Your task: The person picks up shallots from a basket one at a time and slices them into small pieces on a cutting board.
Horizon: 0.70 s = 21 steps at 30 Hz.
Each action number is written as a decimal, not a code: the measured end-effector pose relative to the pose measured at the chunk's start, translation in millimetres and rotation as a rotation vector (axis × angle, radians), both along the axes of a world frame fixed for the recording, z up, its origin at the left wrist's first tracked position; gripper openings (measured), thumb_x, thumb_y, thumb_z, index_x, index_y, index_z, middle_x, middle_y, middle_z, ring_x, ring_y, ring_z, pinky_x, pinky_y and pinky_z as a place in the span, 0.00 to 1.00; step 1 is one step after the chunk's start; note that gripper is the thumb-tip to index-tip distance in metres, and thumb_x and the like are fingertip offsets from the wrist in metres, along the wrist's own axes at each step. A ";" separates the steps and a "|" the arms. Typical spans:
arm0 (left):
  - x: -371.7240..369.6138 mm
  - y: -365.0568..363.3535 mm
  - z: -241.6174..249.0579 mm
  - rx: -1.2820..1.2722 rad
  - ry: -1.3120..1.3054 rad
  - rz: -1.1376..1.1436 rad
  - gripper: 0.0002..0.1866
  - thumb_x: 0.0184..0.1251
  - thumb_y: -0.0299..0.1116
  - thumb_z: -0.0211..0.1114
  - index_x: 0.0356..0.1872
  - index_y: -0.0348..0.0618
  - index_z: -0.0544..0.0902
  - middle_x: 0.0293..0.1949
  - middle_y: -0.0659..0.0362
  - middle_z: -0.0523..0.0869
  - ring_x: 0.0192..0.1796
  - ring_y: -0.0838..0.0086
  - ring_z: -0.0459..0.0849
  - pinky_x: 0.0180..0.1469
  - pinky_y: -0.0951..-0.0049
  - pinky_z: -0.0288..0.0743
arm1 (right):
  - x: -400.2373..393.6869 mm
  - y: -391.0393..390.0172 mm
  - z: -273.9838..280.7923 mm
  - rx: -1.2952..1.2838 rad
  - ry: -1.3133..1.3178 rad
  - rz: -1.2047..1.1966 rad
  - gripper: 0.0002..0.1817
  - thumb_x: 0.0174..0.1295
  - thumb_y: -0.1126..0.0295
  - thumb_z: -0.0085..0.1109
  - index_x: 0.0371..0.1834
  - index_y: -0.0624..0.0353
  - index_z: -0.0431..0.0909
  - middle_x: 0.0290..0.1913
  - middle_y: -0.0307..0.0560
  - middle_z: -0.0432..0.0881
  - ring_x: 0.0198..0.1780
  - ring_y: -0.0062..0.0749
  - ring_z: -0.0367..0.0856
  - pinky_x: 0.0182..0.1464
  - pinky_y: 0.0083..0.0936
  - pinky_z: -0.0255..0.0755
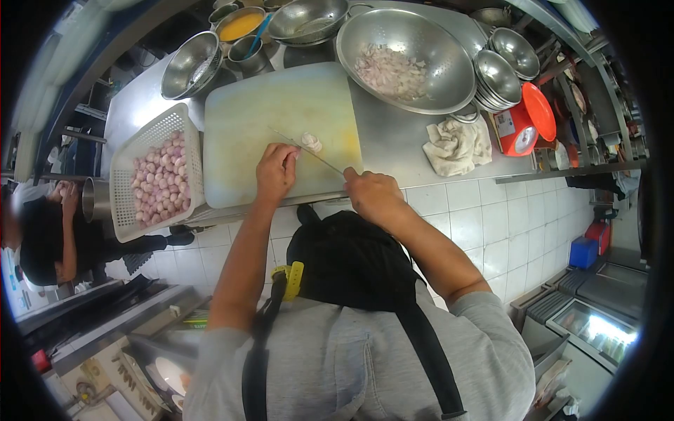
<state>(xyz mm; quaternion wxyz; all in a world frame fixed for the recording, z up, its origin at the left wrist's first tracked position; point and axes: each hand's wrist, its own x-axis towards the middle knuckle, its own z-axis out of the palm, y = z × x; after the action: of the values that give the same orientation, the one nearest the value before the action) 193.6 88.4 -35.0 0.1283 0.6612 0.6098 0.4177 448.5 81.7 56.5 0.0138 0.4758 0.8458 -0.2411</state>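
Observation:
My right hand [372,194] is closed round the handle of a knife [327,163], whose thin blade slants up and left over the cutting board [270,98]. Close to the blade's left side, my left hand [276,172] has its fingers curled together at the board's near part. What those fingers hold, if anything, is hidden. A small pile of cut shallot [311,142] lies on the board just beyond the blade. Left of the board, a white plastic basket [123,168] holds many whole peeled shallots [163,179].
Behind the board's right side stands a large metal colander [449,59] with chopped shallots [393,70]. A crumpled cloth [458,145], stacked metal bowls [497,78] and a red scale [516,130] are at right. More bowls [191,64] line the back. Another person [53,231] is at far left.

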 end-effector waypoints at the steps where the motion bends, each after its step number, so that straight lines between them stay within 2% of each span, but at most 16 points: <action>1: -0.7 1.5 -0.5 0.019 0.011 -0.008 0.05 0.69 0.20 0.68 0.41 0.40 0.88 0.41 0.53 0.88 0.37 0.64 0.88 0.40 0.69 0.82 | 2.4 -3.1 3.5 0.018 0.000 0.008 0.10 0.67 0.72 0.58 0.49 0.63 0.75 0.37 0.63 0.88 0.42 0.60 0.90 0.46 0.52 0.83; 5: -1.4 2.1 0.0 0.047 -0.007 -0.009 0.05 0.69 0.20 0.67 0.41 0.40 0.88 0.40 0.54 0.87 0.36 0.65 0.87 0.39 0.69 0.81 | 6.8 -10.2 15.9 0.015 -0.033 0.026 0.12 0.62 0.76 0.59 0.48 0.64 0.74 0.35 0.63 0.88 0.41 0.60 0.90 0.45 0.52 0.83; 9: 1.3 1.3 1.5 -0.017 -0.033 0.016 0.05 0.69 0.22 0.67 0.41 0.43 0.88 0.39 0.54 0.87 0.36 0.59 0.88 0.38 0.65 0.81 | -0.6 0.7 0.5 0.017 -0.012 0.029 0.11 0.62 0.76 0.59 0.47 0.64 0.74 0.35 0.63 0.88 0.41 0.60 0.90 0.44 0.52 0.82; 15: -0.4 1.5 -0.9 0.077 0.027 0.005 0.06 0.67 0.21 0.67 0.40 0.43 0.86 0.39 0.54 0.87 0.37 0.57 0.87 0.39 0.64 0.81 | 1.6 -1.9 10.5 -0.048 -0.014 0.028 0.12 0.63 0.76 0.59 0.48 0.63 0.74 0.35 0.62 0.88 0.42 0.60 0.90 0.45 0.52 0.82; 17: -0.8 0.5 -3.8 0.069 0.031 0.002 0.06 0.67 0.20 0.66 0.41 0.42 0.86 0.39 0.55 0.87 0.37 0.61 0.87 0.39 0.66 0.80 | -1.1 3.7 -5.1 -0.007 0.004 0.044 0.11 0.63 0.76 0.59 0.48 0.63 0.74 0.35 0.62 0.88 0.42 0.60 0.90 0.45 0.52 0.82; 20: -1.4 2.9 -4.0 0.075 0.017 0.008 0.05 0.67 0.20 0.67 0.40 0.42 0.86 0.39 0.55 0.86 0.36 0.63 0.86 0.39 0.68 0.80 | -8.5 6.9 9.3 -0.061 -0.057 0.048 0.10 0.76 0.67 0.54 0.51 0.62 0.74 0.37 0.63 0.89 0.45 0.61 0.89 0.48 0.53 0.80; 21: -2.0 0.7 -3.6 0.069 0.008 0.010 0.05 0.67 0.20 0.67 0.40 0.42 0.86 0.39 0.55 0.86 0.36 0.62 0.86 0.39 0.67 0.80 | -8.4 5.2 16.4 -0.067 -0.059 0.056 0.10 0.76 0.67 0.54 0.51 0.62 0.74 0.36 0.62 0.89 0.44 0.61 0.89 0.48 0.53 0.80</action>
<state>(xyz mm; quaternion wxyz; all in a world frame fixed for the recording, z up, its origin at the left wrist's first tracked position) 191.6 89.1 -38.6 0.1008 0.6637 0.5990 0.4365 440.1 86.8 73.0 0.0613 0.4582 0.8493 -0.2548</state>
